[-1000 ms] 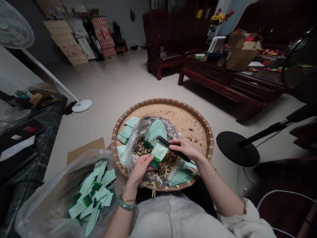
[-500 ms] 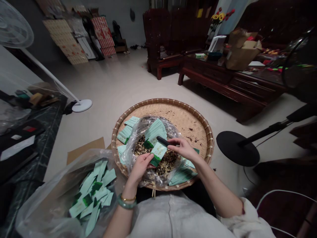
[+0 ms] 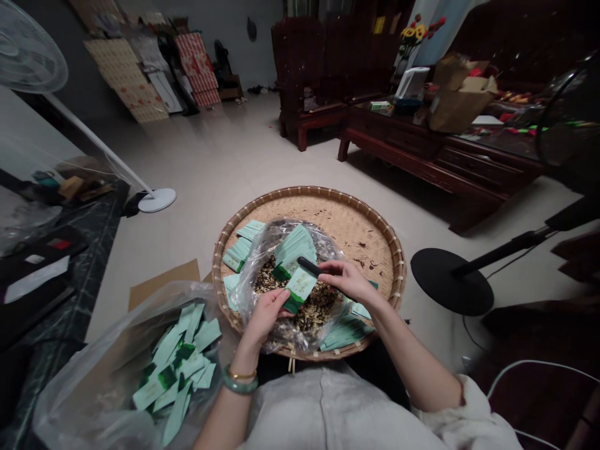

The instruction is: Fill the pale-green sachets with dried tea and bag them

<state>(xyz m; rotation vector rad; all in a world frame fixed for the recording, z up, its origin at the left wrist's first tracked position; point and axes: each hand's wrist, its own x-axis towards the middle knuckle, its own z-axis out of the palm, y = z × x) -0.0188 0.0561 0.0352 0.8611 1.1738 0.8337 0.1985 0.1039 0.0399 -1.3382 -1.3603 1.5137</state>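
Note:
My left hand (image 3: 270,312) pinches the lower edge of a green paper packet (image 3: 300,284), which lies tilted above the open plastic bag. In my right hand (image 3: 344,278) is a slim black tool (image 3: 308,266), its end lying across the packet's upper edge. The clear plastic bag (image 3: 250,275) holds a loose dry mix (image 3: 319,306) of dark and pale bits. A fanned stack of green packets (image 3: 294,245) rests on that mix. Around the bag, more packets (image 3: 344,332) lie in the round woven bamboo tray (image 3: 365,219).
To my left, a large clear bag (image 3: 103,369) holds many green packets (image 3: 182,359), with cardboard (image 3: 164,282) behind it. A white fan base (image 3: 157,200) stands left, a black stand base (image 3: 452,281) right. Beyond is a dark wooden table (image 3: 422,156) bearing a paper bag (image 3: 462,100).
Both hands keep the same hold on the packet and the black tool. The whole view has shifted very slightly; nothing else has visibly moved.

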